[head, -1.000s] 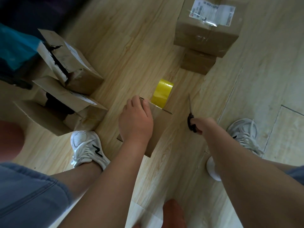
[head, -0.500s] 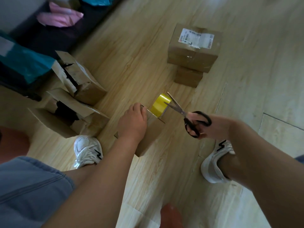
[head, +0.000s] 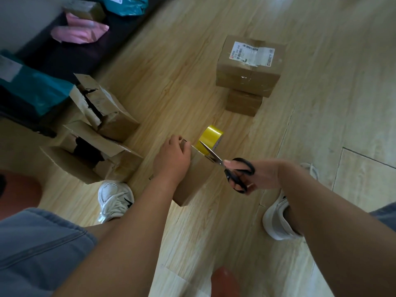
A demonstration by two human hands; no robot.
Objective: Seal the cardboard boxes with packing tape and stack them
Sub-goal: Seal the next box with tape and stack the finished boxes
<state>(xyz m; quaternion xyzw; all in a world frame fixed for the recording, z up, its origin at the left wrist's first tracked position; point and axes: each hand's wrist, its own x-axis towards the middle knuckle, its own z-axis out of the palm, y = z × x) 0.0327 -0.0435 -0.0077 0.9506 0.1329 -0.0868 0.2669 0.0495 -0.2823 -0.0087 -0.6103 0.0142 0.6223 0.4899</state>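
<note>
A small cardboard box [head: 196, 176] stands on the wooden floor between my feet. My left hand [head: 171, 159] presses down on its top, fingers curled over the far edge. A yellow roll of packing tape [head: 211, 136] sits at the box's far side. My right hand [head: 257, 175] grips black-handled scissors [head: 232, 168], whose blades point at the box's top edge next to the tape roll. Two sealed boxes [head: 248, 69] stand stacked further off, the upper one bearing a white label.
Two torn, open cardboard boxes [head: 102, 129] lie at the left by my left shoe [head: 114, 199]. Teal and pink mailer bags [head: 79, 33] lie on a dark bench at the back left. My right shoe [head: 278, 219] is at the right on the floor.
My right hand has brought the scissors from the floor up to the box's far edge by the tape roll. The left hand has stayed on the box.
</note>
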